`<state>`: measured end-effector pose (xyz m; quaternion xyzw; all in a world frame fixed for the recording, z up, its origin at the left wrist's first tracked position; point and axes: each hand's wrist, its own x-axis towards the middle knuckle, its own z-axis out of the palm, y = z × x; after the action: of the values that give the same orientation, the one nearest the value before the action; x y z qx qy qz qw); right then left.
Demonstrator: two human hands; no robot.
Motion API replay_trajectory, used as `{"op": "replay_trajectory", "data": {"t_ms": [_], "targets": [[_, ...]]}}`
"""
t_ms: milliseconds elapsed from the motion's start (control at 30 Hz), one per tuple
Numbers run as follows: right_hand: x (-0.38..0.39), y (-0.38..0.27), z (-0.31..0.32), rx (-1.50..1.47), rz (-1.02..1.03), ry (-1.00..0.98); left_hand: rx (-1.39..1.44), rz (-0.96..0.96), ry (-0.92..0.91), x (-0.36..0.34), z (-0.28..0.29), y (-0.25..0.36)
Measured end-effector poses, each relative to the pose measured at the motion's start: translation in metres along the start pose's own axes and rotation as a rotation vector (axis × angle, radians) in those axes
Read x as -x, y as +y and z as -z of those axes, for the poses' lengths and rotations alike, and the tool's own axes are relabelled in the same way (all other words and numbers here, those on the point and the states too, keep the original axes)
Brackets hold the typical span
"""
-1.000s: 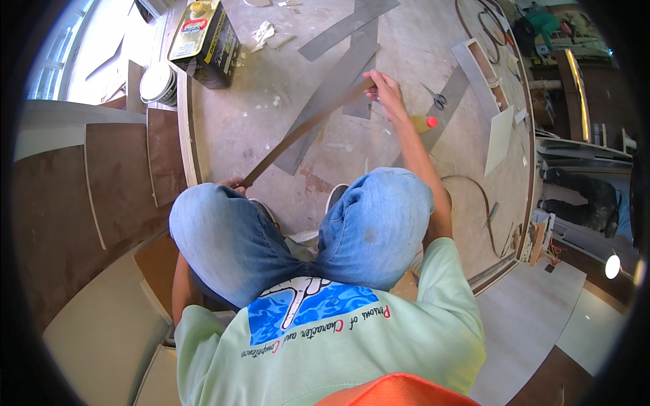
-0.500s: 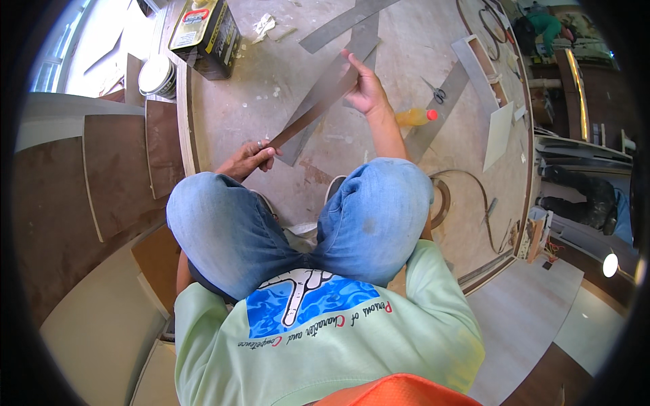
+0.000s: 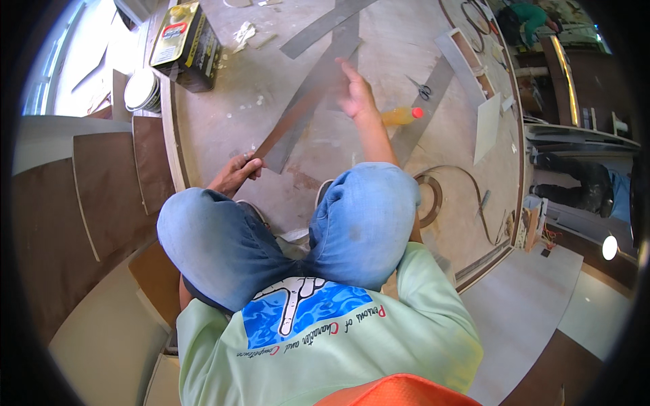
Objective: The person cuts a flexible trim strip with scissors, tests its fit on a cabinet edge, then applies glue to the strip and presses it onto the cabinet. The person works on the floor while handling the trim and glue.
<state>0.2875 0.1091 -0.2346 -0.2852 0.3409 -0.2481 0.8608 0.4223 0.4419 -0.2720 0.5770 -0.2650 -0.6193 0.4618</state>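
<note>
My left hand [image 3: 237, 172] is closed around the near end of a thin brown strip [image 3: 288, 122], in front of my left knee. The strip slants up and away to the right, and its far part is smeared by motion. Beside that far part is my right hand [image 3: 357, 96], one finger stretched out and the fingers apart; blur hides whether it touches the strip. Under the strip, a long grey strip [image 3: 292, 141] lies on the work surface [image 3: 237, 135]. Another grey strip [image 3: 325, 27] crosses at the far end.
A black and yellow tin [image 3: 193, 54] and a white tub [image 3: 142, 91] stand far left. Right of my right arm are a yellow bottle [image 3: 399, 116] with a red cap, scissors [image 3: 423, 90], a box-like frame [image 3: 464, 61] and a coiled brown band [image 3: 433, 203]. Other people work far right.
The view has shifted, so the surroundings sit slightly further left. My right hand's fingers have moved apart at the strip's far end, which is now more blurred. My left hand keeps its grip.
</note>
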Motion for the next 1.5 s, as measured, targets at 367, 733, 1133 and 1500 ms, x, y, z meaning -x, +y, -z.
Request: {"op": "replay_trajectory", "data": {"t_ms": [367,733,1133,1500], "targets": [[-0.004,0.016,0.012,-0.059,-0.027,0.071,-0.504,-0.547,0.431,0.028,0.045,0.176],[-0.001,0.031,0.000,0.018,-0.057,0.070,-0.580,-1.428,-0.353,0.126,-0.105,0.356],[0.008,0.033,-0.013,0.100,-0.077,0.048,0.308,-1.431,-0.114,0.157,-0.157,0.334],[0.007,0.036,-0.014,0.163,-0.089,0.076,0.165,-1.460,-0.193,0.161,-0.146,0.328]]}}
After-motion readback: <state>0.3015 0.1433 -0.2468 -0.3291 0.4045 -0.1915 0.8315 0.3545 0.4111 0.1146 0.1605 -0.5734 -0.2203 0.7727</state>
